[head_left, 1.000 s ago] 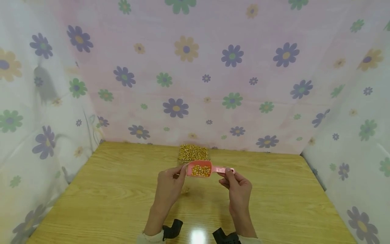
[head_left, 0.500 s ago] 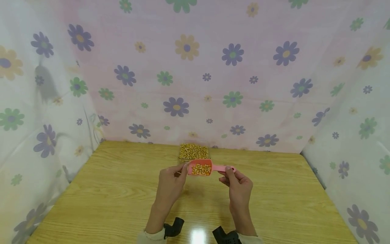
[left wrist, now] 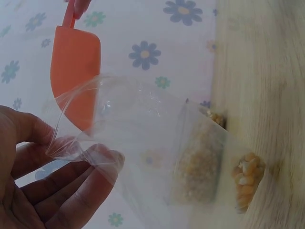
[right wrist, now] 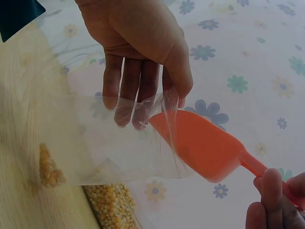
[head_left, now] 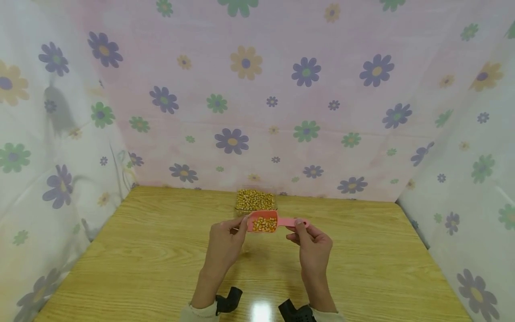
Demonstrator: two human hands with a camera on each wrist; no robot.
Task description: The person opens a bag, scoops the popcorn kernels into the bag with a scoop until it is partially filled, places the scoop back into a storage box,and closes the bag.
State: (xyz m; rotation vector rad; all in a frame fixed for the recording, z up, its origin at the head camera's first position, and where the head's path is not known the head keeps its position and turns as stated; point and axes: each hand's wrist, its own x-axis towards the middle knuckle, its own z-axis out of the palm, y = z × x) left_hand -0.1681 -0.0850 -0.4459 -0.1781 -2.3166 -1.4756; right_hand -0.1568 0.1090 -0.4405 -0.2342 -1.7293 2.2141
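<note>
We see the left hand [head_left: 224, 245] pinching the clear bag [left wrist: 138, 129] by its rim, probably soft, slippery film; now the scoop [right wrist: 205, 148], likely light and stiff, tip inside the mouth above the desk [head_left: 161, 250], kernels [head_left: 264, 224] apt to roll; the right hand [head_left: 315, 250] grips its handle [head_left: 287, 222], the surest hold.

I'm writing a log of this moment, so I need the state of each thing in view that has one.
Scoop: partly loaded with corn, tip inside the bag's mouth.
Bag: mouth open, some corn at the bottom.
Box: holding plenty of corn.
Left hand: pinching the bag near its mouth.
Right hand: gripping the scoop's handle.
</note>
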